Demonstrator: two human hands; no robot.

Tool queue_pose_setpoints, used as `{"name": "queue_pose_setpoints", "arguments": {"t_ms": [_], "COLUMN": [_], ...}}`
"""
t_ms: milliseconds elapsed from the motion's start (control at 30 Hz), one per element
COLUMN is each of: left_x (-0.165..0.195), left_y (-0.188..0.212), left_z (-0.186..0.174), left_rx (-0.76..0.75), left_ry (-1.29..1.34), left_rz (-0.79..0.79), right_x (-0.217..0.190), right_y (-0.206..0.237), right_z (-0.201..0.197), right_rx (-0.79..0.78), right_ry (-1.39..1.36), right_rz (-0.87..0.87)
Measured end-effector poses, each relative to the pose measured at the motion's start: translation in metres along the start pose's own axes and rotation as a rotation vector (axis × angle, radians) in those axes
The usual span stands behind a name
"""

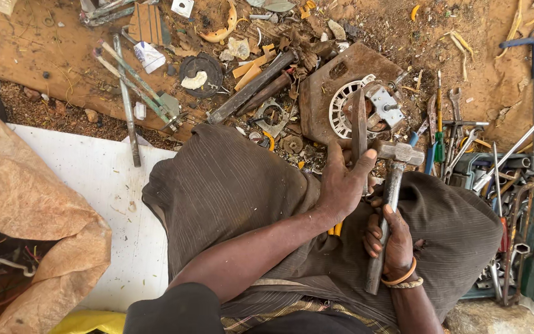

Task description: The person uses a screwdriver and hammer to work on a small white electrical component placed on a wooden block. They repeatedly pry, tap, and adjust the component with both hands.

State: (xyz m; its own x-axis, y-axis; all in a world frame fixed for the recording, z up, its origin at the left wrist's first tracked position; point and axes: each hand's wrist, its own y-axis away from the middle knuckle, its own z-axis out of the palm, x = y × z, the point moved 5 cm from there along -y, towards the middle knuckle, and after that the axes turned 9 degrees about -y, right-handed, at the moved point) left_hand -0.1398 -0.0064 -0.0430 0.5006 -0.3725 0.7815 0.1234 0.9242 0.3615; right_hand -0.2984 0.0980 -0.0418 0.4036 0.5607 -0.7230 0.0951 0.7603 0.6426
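My left hand [341, 182] grips a flat metal chisel [359, 124], held upright with its tip against a white ribbed round part [345, 108] on a rusty metal plate [326, 86]. My right hand [390, 241] is closed around the steel handle of a hammer [390, 185]; the hammer head [398, 152] hovers just right of the chisel's top end. A small grey metal block [383, 104] with a shaft sits on the round part. Both hands are above my lap, which is covered in brown striped cloth.
Scrap metal bars [251, 86], washers and debris litter the sandy ground ahead. Wrenches, screwdrivers and pliers [446, 133] lie at the right beside an open toolbox [514, 210]. A white board [94, 185] and a tan sack [32, 216] lie on the left.
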Motion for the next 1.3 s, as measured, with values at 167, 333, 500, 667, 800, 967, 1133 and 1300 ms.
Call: {"name": "queue_pose_setpoints", "arguments": {"t_ms": [167,333,500,667,800,967,1133,1300], "left_x": [-0.006,-0.019,-0.021,-0.017,-0.007,-0.002,-0.01,-0.01], "left_y": [-0.003,-0.01,-0.016,-0.014,-0.009,-0.011,-0.016,-0.015], "left_z": [-0.004,-0.003,-0.007,-0.002,-0.004,-0.006,0.0,0.0], "left_rx": [0.033,0.04,0.052,0.001,0.042,0.114,0.038,0.045], "left_ry": [-0.139,-0.302,-0.366,-0.252,-0.377,-0.454,-0.494,-0.462], "left_rz": [0.026,0.069,0.088,-0.071,-0.025,0.087,0.006,0.034], "right_x": [-0.004,-0.02,-0.078,-0.136,-0.134,-0.123,-0.166,-0.143], "right_y": [0.001,0.016,0.047,0.082,0.049,0.026,0.065,0.034], "right_z": [0.007,0.009,0.034,0.07,0.103,0.102,0.097,0.079], "right_rx": [-0.011,0.171,0.078,-0.053,-0.144,0.125,-0.032,-0.244], "right_ry": [0.017,0.242,0.423,0.537,0.602,1.295,1.038,0.5], "right_rz": [-0.011,-0.074,-0.559,-0.819,-0.684,-0.152,-0.753,-0.586]}}
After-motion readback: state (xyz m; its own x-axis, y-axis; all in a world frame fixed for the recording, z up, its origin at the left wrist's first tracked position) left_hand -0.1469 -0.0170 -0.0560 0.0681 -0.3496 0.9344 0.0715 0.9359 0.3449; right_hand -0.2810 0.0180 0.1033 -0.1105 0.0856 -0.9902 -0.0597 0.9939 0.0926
